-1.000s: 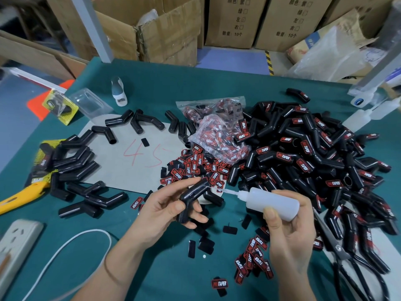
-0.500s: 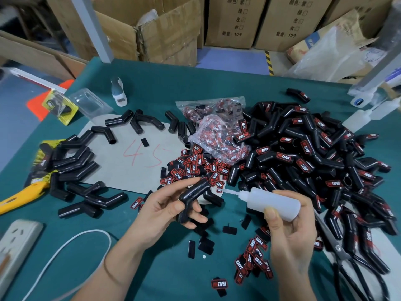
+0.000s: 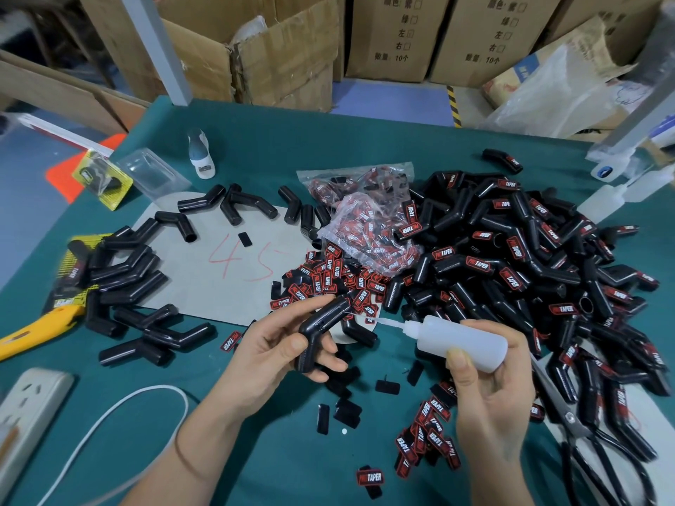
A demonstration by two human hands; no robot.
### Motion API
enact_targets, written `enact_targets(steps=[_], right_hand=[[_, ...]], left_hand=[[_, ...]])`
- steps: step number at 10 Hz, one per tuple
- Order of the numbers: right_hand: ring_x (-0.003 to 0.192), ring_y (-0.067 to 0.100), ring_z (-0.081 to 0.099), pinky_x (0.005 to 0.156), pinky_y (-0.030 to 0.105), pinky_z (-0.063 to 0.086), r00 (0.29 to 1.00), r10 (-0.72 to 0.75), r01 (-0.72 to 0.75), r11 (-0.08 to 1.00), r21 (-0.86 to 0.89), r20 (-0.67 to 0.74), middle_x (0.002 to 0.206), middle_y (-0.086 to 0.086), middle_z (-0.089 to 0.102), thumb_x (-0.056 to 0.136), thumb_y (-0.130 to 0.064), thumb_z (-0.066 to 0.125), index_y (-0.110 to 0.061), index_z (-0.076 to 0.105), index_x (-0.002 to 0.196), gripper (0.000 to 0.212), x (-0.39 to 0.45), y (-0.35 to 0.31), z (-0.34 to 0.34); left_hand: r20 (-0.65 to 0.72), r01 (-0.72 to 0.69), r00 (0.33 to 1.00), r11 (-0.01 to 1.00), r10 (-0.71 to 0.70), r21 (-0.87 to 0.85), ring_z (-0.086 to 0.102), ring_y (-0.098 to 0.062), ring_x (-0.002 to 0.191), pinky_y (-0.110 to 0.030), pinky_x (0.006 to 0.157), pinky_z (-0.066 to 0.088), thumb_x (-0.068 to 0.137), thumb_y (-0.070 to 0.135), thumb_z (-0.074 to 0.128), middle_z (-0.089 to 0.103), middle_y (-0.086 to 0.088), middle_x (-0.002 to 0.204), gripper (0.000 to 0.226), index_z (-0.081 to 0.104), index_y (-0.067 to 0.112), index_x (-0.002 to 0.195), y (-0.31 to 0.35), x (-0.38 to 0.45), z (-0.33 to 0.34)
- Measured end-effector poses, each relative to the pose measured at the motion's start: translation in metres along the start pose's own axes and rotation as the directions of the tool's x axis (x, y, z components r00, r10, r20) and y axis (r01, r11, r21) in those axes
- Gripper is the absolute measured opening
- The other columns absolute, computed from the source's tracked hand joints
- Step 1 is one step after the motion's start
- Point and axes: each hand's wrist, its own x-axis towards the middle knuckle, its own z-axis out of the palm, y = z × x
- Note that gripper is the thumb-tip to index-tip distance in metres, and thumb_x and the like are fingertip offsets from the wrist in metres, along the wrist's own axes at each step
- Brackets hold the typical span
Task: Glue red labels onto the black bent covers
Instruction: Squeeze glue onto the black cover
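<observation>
Black bent covers (image 3: pixel 120 275) without labels are heaped at the left of the green table (image 3: pixel 365 140), beside a yellow cutter (image 3: pixel 33 332) and a white power strip (image 3: pixel 25 414) at the near left edge. Further right, a grey card (image 3: pixel 219 272) marked in red is seen under a few more bare covers. Near the middle, one cover (image 3: pixel 321 330) is gripped in the left hand (image 3: pixel 277 356), its fingers and thumb curled round the lower leg so that the upper leg points up and to the right. Loose red labels (image 3: pixel 328 279) are scattered just beyond it, with a clear bag (image 3: pixel 369 231) of more behind. A white glue bottle (image 3: pixel 460 341) is held in the right hand (image 3: pixel 489 388), the thumb pressed on its side and the fingers wrapped behind, with the thin nozzle aimed at the raised end of the held cover; whether the tip touches cannot be told. A second cluster of labels (image 3: pixel 427 436) is lying below the bottle. At the far right a large pile of finished covers (image 3: pixel 529 264) is seen, with scissors (image 3: pixel 569 418) at its near edge. For this step, the cover should be kept steady, the bottle squeezed lightly, and only a small bead laid where the label will sit, so that nothing is smeared onto the fingers.
</observation>
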Motion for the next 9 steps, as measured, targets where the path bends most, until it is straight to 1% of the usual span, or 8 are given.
enact_targets(steps=[1,2,3,4,6,9], right_hand=[[0.094,0.001,0.068,0.072,0.012,0.055,1.000,-0.007,0.007,1.000,-0.004,0.001,0.113,-0.017,0.067,0.088,-0.025,0.072,-0.052,0.062,0.113,0.038,0.0001,0.0007,0.0001],[0.094,0.001,0.068,0.071,0.013,0.055,1.000,-0.001,0.001,1.000,0.003,-0.004,0.113,-0.016,0.067,0.087,-0.033,0.067,-0.053,0.062,0.113,0.033,-0.0007,0.0001,0.0008],[0.095,0.002,0.068,0.072,0.013,0.055,1.000,-0.001,0.001,1.000,0.006,-0.003,0.114,-0.015,0.067,0.088,-0.032,0.067,-0.051,0.062,0.113,0.032,-0.0006,0.0009,0.0003],[0.094,0.002,0.068,0.072,0.013,0.055,1.000,0.004,-0.004,1.000,0.004,0.005,0.113,-0.015,0.068,0.089,-0.027,0.069,-0.051,0.062,0.113,0.035,-0.0002,0.0018,0.0005],[0.094,0.001,0.068,0.074,0.012,0.055,1.000,0.012,-0.012,1.000,0.014,0.013,0.112,-0.016,0.068,0.087,-0.034,0.067,-0.051,0.063,0.112,0.031,-0.0016,0.0013,0.0012],[0.093,0.004,0.068,0.073,0.014,0.055,0.999,0.024,-0.025,1.000,0.010,0.026,0.113,-0.013,0.067,0.087,-0.035,0.067,-0.047,0.063,0.113,0.029,-0.0020,0.0038,0.0017]], left_hand=[[0.005,0.000,1.000,1.000,0.000,0.011,0.079,-0.034,0.086,-0.029,0.065,0.063,0.085,0.057,0.079,0.075,-0.007,0.095,0.060,0.066,0.034,0.139,-0.0007,-0.0002,0.0007],[0.012,0.002,1.000,1.000,-0.003,0.016,0.079,-0.034,0.086,-0.030,0.066,0.063,0.086,0.056,0.079,0.075,-0.008,0.096,0.059,0.066,0.034,0.140,-0.0022,-0.0002,0.0007],[0.015,0.002,1.000,1.000,-0.003,0.020,0.079,-0.035,0.087,-0.031,0.067,0.063,0.087,0.055,0.078,0.075,-0.008,0.097,0.059,0.065,0.034,0.140,-0.0035,-0.0002,-0.0003],[0.019,0.005,1.000,1.000,-0.006,0.024,0.079,-0.035,0.088,-0.031,0.067,0.063,0.087,0.055,0.078,0.075,-0.007,0.097,0.059,0.065,0.034,0.141,-0.0038,-0.0001,-0.0008],[0.022,0.004,1.000,1.000,-0.005,0.025,0.079,-0.034,0.087,-0.031,0.067,0.063,0.086,0.055,0.079,0.075,-0.006,0.096,0.059,0.066,0.035,0.140,-0.0018,-0.0002,0.0011],[0.023,0.004,1.000,1.000,-0.004,0.024,0.079,-0.035,0.088,-0.031,0.068,0.063,0.087,0.055,0.079,0.076,-0.007,0.096,0.059,0.065,0.035,0.140,-0.0033,0.0005,-0.0001]])
